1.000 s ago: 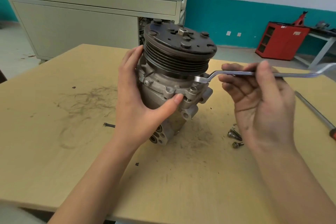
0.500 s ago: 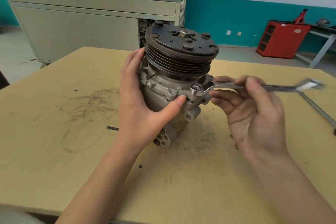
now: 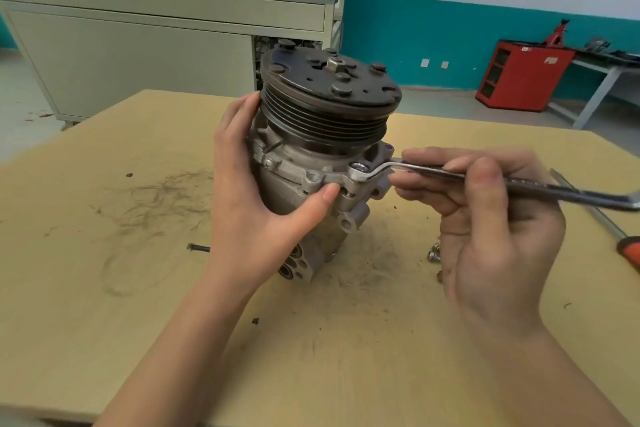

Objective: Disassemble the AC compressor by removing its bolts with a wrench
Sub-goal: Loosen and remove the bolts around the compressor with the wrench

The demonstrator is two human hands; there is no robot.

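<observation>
Between the fingers (image 3: 433, 154) and thumb of the right hand (image 3: 485, 236), the wrench (image 3: 540, 186) is pinched at mid-shank, with its handle running out past the thumb. Just ahead of these fingertips, the ring end sits over a bolt (image 3: 360, 167) in the flange (image 3: 294, 172) of the AC compressor (image 3: 277, 191).

The left hand (image 3: 249, 204) grips the housing. Its fingers curl round the far side and its thumb presses the flange just beside the ring end. The compressor stands pulley-up (image 3: 329, 107) on the bench (image 3: 104, 322) between the two hands.

Progress: partial. Loose bolts (image 3: 433, 253) lie on the bench just below the right fingers, so some fasteners appear to be out already. A flange hole next to the left thumb looks empty. The engaged bolt remains seated, and whether others remain on the far side cannot be determined. A screwdriver (image 3: 588, 215) lies beyond the right hand, untouched.

Change: one second earlier the ring end was held clear of the bolt, just under the pulley rim. It has since been lowered onto the bolt head. The left-hand grip is unchanged.
</observation>
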